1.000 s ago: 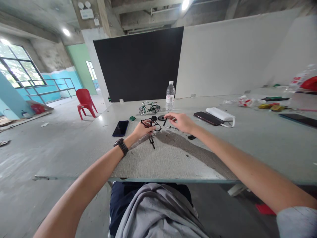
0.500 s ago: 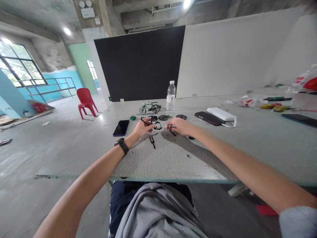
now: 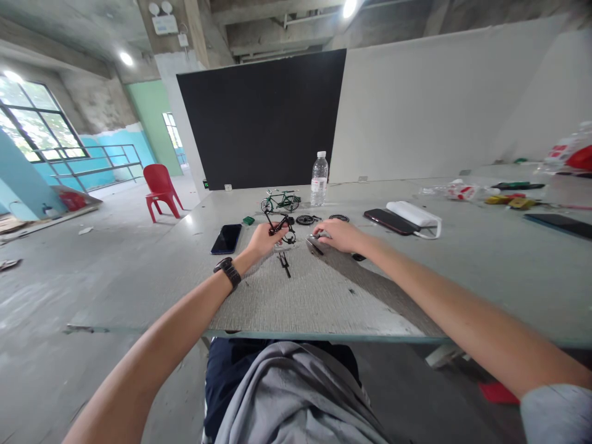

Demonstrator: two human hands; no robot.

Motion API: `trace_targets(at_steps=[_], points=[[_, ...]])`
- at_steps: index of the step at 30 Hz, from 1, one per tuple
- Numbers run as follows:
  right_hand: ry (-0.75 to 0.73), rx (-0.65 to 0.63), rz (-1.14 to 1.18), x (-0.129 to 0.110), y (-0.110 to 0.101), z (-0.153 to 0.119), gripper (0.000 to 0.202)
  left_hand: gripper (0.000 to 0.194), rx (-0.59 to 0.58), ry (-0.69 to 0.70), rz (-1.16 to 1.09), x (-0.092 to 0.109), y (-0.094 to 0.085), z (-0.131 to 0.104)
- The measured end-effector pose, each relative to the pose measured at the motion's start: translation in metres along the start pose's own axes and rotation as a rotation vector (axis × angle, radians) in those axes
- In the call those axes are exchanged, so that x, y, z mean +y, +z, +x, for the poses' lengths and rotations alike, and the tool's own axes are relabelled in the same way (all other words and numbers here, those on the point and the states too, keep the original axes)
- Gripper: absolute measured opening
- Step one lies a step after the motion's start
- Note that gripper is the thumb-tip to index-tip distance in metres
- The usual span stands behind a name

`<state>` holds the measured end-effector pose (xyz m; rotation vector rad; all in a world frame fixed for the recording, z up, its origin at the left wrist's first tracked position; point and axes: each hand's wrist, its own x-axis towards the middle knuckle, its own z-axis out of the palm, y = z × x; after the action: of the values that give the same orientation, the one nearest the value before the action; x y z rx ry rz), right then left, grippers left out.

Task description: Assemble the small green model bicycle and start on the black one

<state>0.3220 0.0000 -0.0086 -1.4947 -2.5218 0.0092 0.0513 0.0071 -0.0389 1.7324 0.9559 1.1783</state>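
Note:
My left hand (image 3: pixel 267 239) is closed on a small black bicycle frame (image 3: pixel 281 228), tilted above the table. To its right, my right hand (image 3: pixel 337 234) has its fingers bent down at the tabletop beside a thin dark part (image 3: pixel 315 246); whatever its fingertips pinch is too small to make out. A black fork piece (image 3: pixel 283 265) lies in front of my left hand. Behind the hands are a black wheel (image 3: pixel 305 219) and a second wheel (image 3: pixel 339 217), partly hidden by my right hand. A green model bicycle (image 3: pixel 280 200) stands farther back.
On the grey table (image 3: pixel 277 308) are a phone (image 3: pixel 226 238) at left, a clear bottle (image 3: pixel 319 179) behind, a dark phone (image 3: pixel 392 221) and white power bank (image 3: pixel 413 213) at right. A small green piece (image 3: pixel 248 220) lies near the left phone.
The bicycle frame has turned and tilted in my left hand. My right hand has shifted slightly, and its fingers stand a little differently over the thin dark part.

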Motion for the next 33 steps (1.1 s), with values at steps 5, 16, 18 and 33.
trace_targets(at_steps=[5,16,18,33], points=[[0.014,-0.028,-0.006,0.001,0.001,0.001,0.028,0.03,0.015,0.108,0.167,0.002,-0.001,-0.002],[-0.109,-0.011,0.071,0.009,0.013,0.005,0.042,0.025,0.043,0.027,0.068,-0.005,0.0,0.004],[-0.101,0.024,0.065,0.008,0.014,0.006,0.041,0.022,0.06,0.024,0.053,-0.004,0.0,0.004],[0.15,0.047,0.026,0.048,-0.033,-0.007,0.038,0.023,0.163,0.024,0.051,-0.001,-0.002,0.003]])
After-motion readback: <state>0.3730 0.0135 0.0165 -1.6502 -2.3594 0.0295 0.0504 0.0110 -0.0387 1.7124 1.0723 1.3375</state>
